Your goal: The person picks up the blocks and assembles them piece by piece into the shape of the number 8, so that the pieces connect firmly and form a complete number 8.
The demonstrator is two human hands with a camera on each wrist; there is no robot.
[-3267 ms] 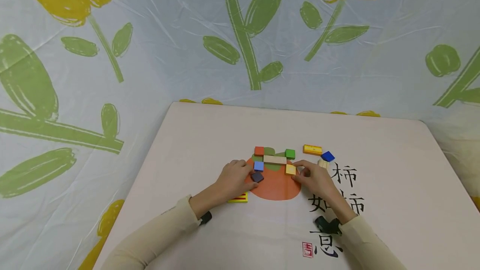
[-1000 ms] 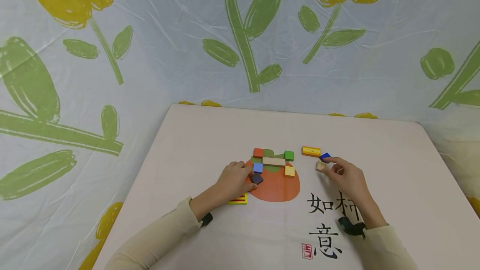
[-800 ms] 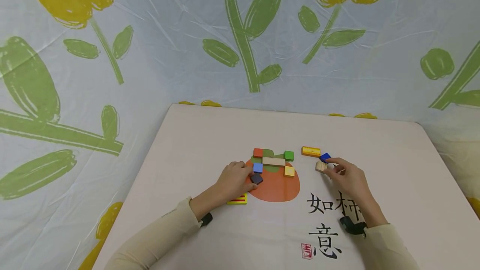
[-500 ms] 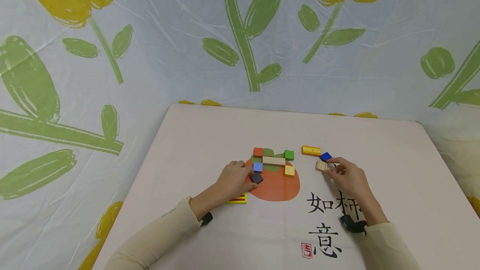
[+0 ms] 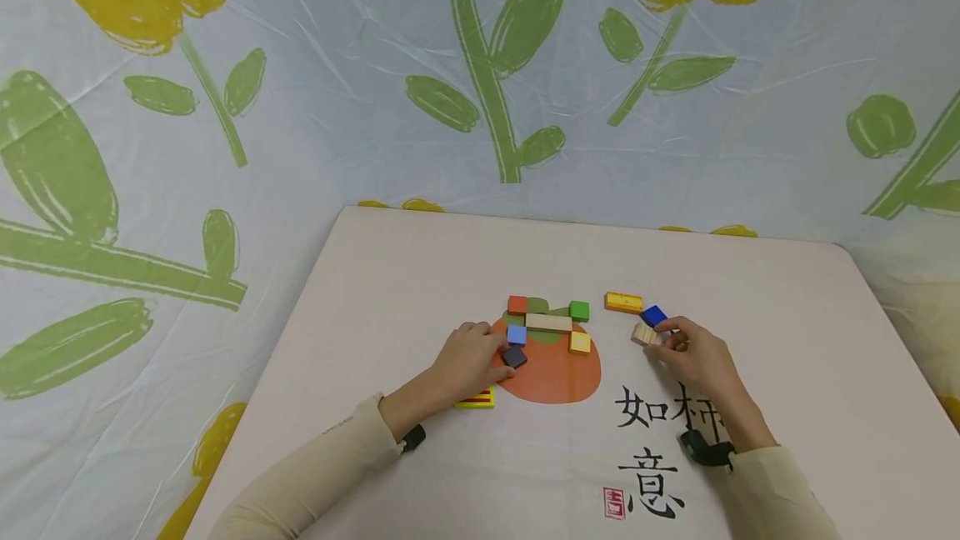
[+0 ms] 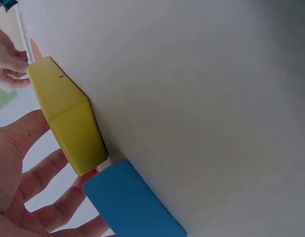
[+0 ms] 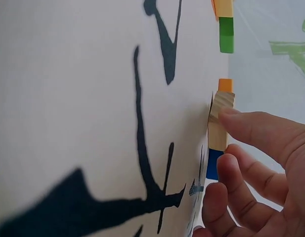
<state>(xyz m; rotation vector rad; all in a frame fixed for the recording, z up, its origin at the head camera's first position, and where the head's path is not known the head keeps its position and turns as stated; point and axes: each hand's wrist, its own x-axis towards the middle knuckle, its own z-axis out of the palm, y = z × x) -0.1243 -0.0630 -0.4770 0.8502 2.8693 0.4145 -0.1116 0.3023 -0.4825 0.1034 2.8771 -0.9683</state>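
In the head view my left hand point(image 5: 467, 361) pinches a small dark block point(image 5: 514, 357) between thumb and fingers, over the orange persimmon print. Just above that block sits a light blue block point(image 5: 517, 335). A yellow block with red stripes point(image 5: 476, 397) lies below the left hand. The left wrist view has a yellow block point(image 6: 68, 113) and a blue block point(image 6: 135, 202) in front of the spread fingers; the dark block is hidden there. My right hand point(image 5: 697, 357) pinches a natural wood block point(image 7: 221, 121), with the thumb on its side. A dark blue block point(image 5: 654, 316) lies right beside it.
A plain wood strip point(image 5: 549, 322) lies between a red block point(image 5: 517, 305), a green block point(image 5: 579, 311) and a yellow cube point(image 5: 580, 343). An orange-yellow block point(image 5: 623, 302) lies at the upper right. Black characters point(image 5: 648, 473) are printed on the tabletop point(image 5: 420, 273).
My right hand has left the yellow cube, moved right to the wood block and taken hold of it; the block has turned slightly. My left hand stays in place with the dark block.
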